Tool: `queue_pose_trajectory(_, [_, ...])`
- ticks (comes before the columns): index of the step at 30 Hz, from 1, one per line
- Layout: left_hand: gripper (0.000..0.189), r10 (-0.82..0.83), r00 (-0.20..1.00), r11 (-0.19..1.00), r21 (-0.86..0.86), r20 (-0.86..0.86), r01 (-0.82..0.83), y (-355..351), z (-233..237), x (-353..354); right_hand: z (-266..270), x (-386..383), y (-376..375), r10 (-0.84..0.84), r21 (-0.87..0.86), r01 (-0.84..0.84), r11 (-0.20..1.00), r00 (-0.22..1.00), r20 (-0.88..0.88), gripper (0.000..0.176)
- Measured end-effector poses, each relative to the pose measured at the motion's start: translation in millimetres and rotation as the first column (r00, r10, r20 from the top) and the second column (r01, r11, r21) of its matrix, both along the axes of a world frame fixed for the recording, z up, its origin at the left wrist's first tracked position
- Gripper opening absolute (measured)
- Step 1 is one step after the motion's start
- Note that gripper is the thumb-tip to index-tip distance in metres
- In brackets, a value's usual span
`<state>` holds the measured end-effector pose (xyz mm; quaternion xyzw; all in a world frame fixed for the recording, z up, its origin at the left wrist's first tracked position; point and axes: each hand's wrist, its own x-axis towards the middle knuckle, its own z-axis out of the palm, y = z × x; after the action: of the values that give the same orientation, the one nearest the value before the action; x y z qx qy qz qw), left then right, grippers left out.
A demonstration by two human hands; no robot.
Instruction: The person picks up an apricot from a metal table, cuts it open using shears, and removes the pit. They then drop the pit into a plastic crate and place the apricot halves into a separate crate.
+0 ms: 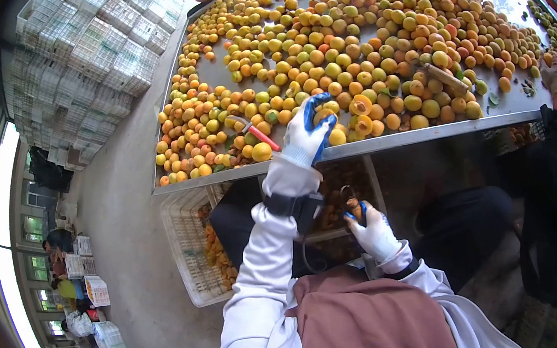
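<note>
My left hand (309, 130), in a white glove with blue-coated fingers, is at the table's front edge. Its thumb and fingers curl round a yellow apricot (331, 107) among the others. Below the tabletop, my right hand (373, 233), gloved the same way, is closed on a small hand tool (351, 201) with a looped dark metal end; its handle is mostly hidden in the fingers. Halved apricots (360, 104) lie just right of my left hand. To its left rests a curved-blade knife (260, 135) with a red handle.
Apricots (347, 49) cover much of the metal table (418, 136). A wooden-handled tool (446, 78) lies among them. Below stands a white crate (188, 253) holding apricot pieces. Another person's hand (552, 77) is at the right edge. Stacked crates (82, 52) rise at back left.
</note>
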<state>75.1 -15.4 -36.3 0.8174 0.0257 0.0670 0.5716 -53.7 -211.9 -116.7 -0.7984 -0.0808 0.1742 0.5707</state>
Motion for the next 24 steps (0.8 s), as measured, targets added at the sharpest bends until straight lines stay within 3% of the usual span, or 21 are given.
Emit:
queue_pose_trajectory(1, [0.030,-0.025,0.998,0.945,-0.328,-0.056,0.005,-1.9,6.6,-20.8,-2.2,-0.6,0.2,-0.024,0.059,0.023,0.998,1.000,0.020,0.030])
queue_pose_trajectory(2, [0.035,-0.051,0.993,0.943,-0.333,-0.104,0.014,-2.9,12.1,-37.8,-8.6,-3.3,2.0,-0.081,0.173,0.069,0.982,0.994,0.066,0.030])
queue_pose_trajectory(4, [0.035,-0.071,0.988,0.805,-0.593,-0.139,-0.025,-2.8,-5.7,-68.0,9.0,-3.1,1.9,-0.113,0.270,0.101,0.958,0.993,0.032,0.026])
queue_pose_trajectory(6, [0.032,-0.082,0.980,0.624,-0.776,-0.179,-0.090,-8.5,-20.2,-94.3,14.0,-3.6,6.0,-0.159,0.398,0.178,0.900,0.984,-0.081,0.023])
queue_pose_trajectory(8, [0.028,-0.114,0.976,0.423,-0.898,-0.188,-0.123,-16.5,-32.7,-116.6,5.3,-0.7,9.0,-0.205,0.370,0.187,0.910,0.979,0.008,0.025])
queue_pose_trajectory(13, [0.025,-0.056,0.951,0.437,-0.864,-0.303,-0.249,-29.4,-77.7,-142.2,-1.3,1.0,15.8,-0.232,0.317,0.221,0.922,0.973,-0.005,0.028])
queue_pose_trajectory(18, [0.023,0.013,0.922,0.537,-0.775,-0.387,-0.332,-39.9,-64.9,-150.9,4.6,6.8,11.7,-0.242,0.229,0.241,0.943,0.970,-0.025,0.019])
queue_pose_trajectory(20, [0.028,-0.119,0.868,0.624,-0.716,-0.483,-0.312,-35.7,-63.2,-155.1,8.7,9.0,9.7,-0.221,0.210,0.214,0.954,0.975,0.012,0.019])
queue_pose_trajectory(21, [0.028,-0.117,0.867,0.622,-0.717,-0.484,-0.316,-33.0,-64.6,-157.6,9.1,9.2,8.7,-0.203,0.194,0.190,0.962,0.978,0.049,0.020])
queue_pose_trajectory(22, [0.029,-0.143,0.853,0.633,-0.709,-0.502,-0.311,-29.7,-68.3,-160.2,-0.8,8.5,8.4,-0.182,0.221,0.191,0.956,0.981,-0.060,0.021])
queue_pose_trajectory(24, [0.031,-0.113,0.873,0.642,-0.706,-0.475,-0.301,-30.9,-78.3,-165.8,-5.5,5.3,8.3,-0.181,0.197,0.180,0.964,0.983,-0.009,0.020])
